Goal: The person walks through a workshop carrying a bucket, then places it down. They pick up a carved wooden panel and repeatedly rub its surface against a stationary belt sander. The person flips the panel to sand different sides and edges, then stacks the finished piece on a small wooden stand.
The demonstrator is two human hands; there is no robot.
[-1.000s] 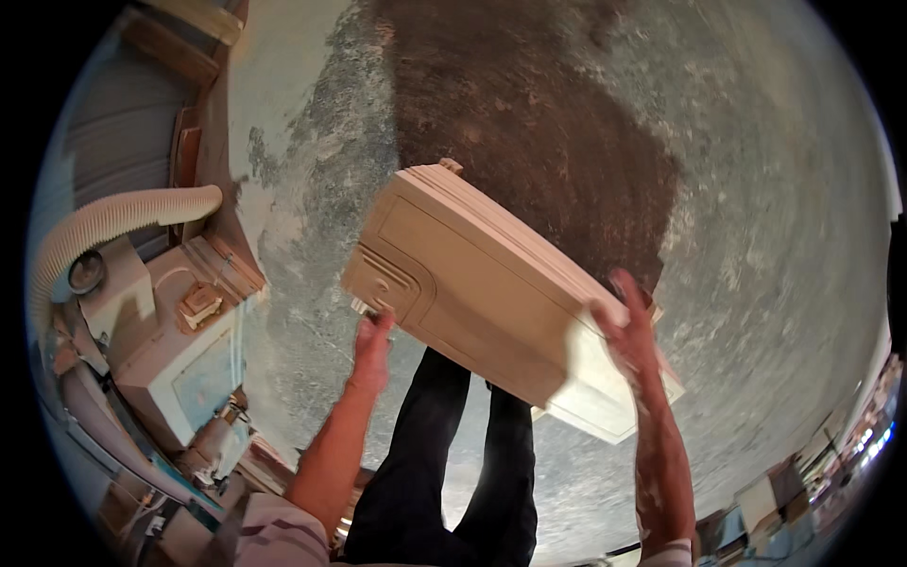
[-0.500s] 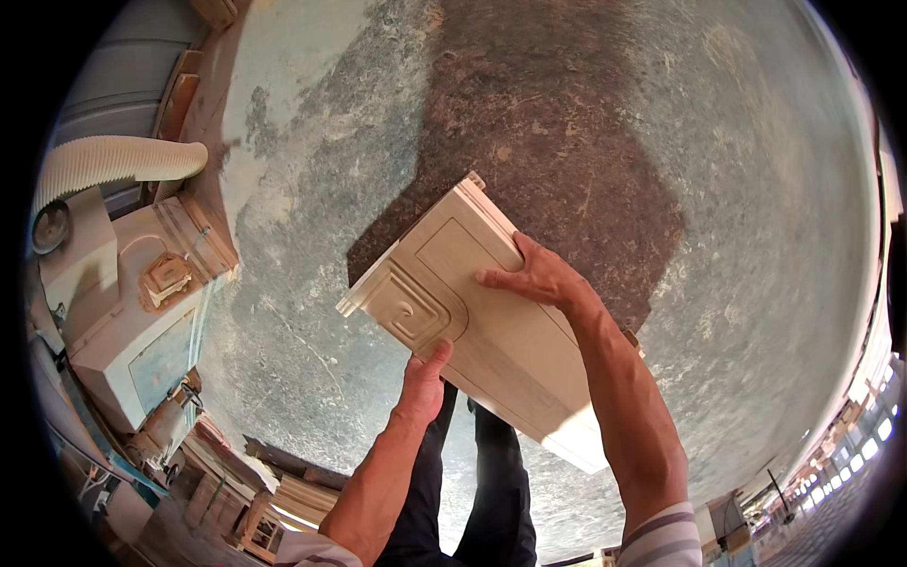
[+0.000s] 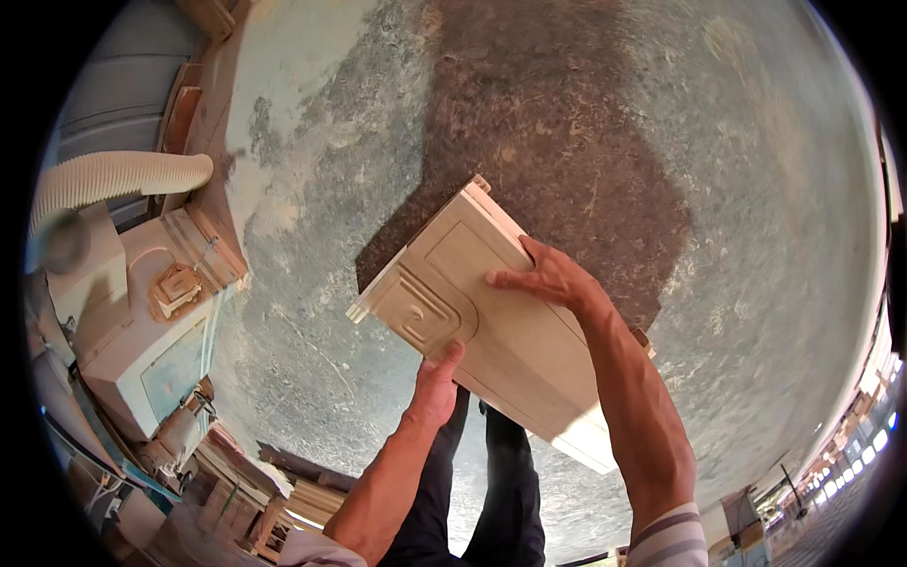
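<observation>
A pale wooden panel [image 3: 518, 326] with carved grooves and a raised squarish ornament at its left end is held in front of me above the floor. It lies at a slant, its far corner pointing up and its near end towards my right arm. My left hand [image 3: 437, 386] grips the near-left edge, thumb on top beside the carved ornament. Across the far-right edge my right hand [image 3: 551, 276] is closed, thumb pressed on the panel's face. The fingers of both hands beneath the panel are hidden.
To the left stands a pale machine [image 3: 142, 326] with a small block on its dusty top. A ribbed white hose [image 3: 132, 177] runs above it. Wooden pieces [image 3: 302, 506] are stacked at lower left. Worn, patchy floor [image 3: 312, 217] stretches around me, with a dark shadow ahead.
The view has shifted slightly, so the panel, hands and machine appear a little further right and lower. Both hands keep the same hold on the panel.
</observation>
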